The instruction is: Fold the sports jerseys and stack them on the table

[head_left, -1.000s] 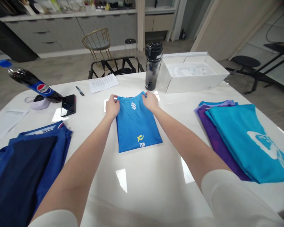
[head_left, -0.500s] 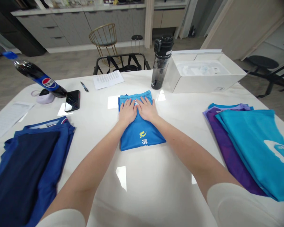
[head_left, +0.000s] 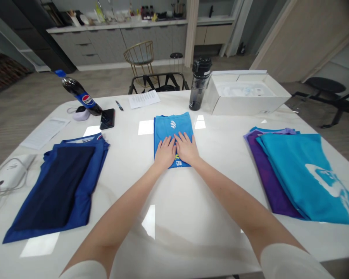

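A folded blue garment (head_left: 174, 130) lies flat on the white table (head_left: 192, 228) in front of me. A white logo shows near its far edge, and part of a yellow and white print shows at its near edge. My left hand (head_left: 165, 152) rests flat on the cloth with its fingers stretched out. Beside it, nearly touching, my right hand (head_left: 186, 148) also presses flat on the garment, fingers extended. Both hands partly cover the print. Neither hand grips anything.
Folded navy and blue clothes (head_left: 58, 186) lie at left; folded purple and teal clothes (head_left: 296, 170) lie at right. Farther back stand a cola bottle (head_left: 80, 93), phone (head_left: 107, 118), pen (head_left: 119, 105), paper (head_left: 144, 99), dark tumbler (head_left: 198, 85) and white box (head_left: 247, 104).
Both hands have slid across the garment toward me, uncovering the white logo at its far edge. Its near edge now lies farther from me. The view has shifted a little.
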Motion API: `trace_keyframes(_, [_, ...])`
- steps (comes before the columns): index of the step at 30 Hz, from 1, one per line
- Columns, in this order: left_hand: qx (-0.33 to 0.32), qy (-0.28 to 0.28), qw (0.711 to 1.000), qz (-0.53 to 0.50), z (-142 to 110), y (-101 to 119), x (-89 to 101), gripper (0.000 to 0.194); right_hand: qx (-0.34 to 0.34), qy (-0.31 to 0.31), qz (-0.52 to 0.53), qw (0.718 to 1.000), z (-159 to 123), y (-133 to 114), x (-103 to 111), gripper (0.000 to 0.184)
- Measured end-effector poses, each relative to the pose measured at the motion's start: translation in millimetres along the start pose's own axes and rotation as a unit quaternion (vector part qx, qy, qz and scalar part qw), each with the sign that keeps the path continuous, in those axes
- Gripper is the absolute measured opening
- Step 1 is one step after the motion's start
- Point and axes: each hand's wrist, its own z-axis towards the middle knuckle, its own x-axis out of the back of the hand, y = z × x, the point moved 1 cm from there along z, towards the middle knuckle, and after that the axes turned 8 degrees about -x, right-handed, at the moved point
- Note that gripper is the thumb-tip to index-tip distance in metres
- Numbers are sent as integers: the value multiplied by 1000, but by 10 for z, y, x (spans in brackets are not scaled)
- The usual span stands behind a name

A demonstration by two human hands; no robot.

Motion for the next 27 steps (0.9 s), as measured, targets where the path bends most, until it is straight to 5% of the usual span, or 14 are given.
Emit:
trace_keyframes(7, [17, -43, 998, 35, -551, 30, 173, 68, -38, 2, -32, 999, -581, 200, 115, 58])
trace_keyframes(12, [28, -70, 997, 30, -880, 100, 221, 75, 41, -28, -39, 998, -1005, 268, 156, 54])
trace_keyframes(15, [25, -60, 998, 26, -1083, 125, 292, 62, 35, -12, -20, 999, -1232, 355, 200, 54])
trace_keyframes(20, [33, -29, 996, 73, -1254, 94, 474, 39, -65, 43, -33, 996, -1436, 443, 337, 36])
trace_keyframes(27, [-21, -109, 990, 87, -1461, 212, 695, 37, 6, -73, -8, 997, -1676, 524, 599, 27])
